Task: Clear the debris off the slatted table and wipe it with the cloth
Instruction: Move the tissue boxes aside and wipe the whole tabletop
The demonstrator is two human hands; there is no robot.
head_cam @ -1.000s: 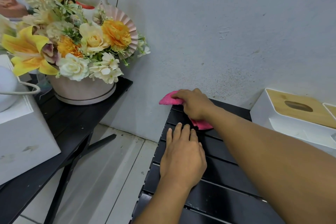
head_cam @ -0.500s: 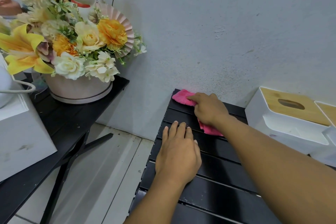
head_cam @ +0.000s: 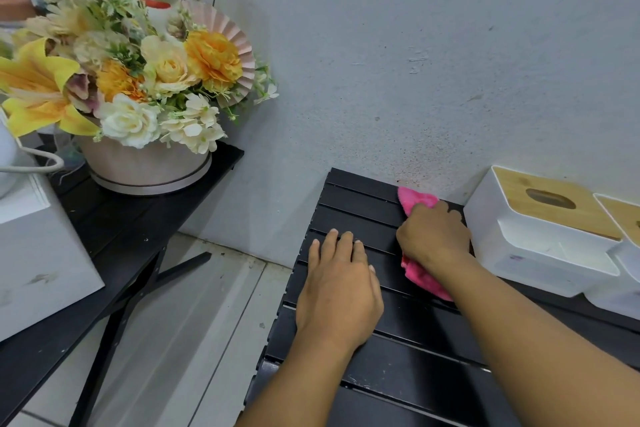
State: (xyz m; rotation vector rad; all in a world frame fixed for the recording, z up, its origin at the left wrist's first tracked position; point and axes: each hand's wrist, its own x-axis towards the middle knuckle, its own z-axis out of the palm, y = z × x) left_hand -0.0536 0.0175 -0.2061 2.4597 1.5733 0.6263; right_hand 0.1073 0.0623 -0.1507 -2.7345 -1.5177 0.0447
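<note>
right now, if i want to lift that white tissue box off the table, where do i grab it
Take the tissue box by its white body below the wooden lid, coming from the front left: that end stands free, while another box crowds its right and the wall is close behind. The lid looks separate and may lift off.

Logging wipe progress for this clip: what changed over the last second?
The right hand, gripping the pink cloth, slid it rightward along the far edge of the slatted table, from the left corner to beside the white tissue box. Nothing was taken up or let go. The left hand stayed flat on the slats.
</note>
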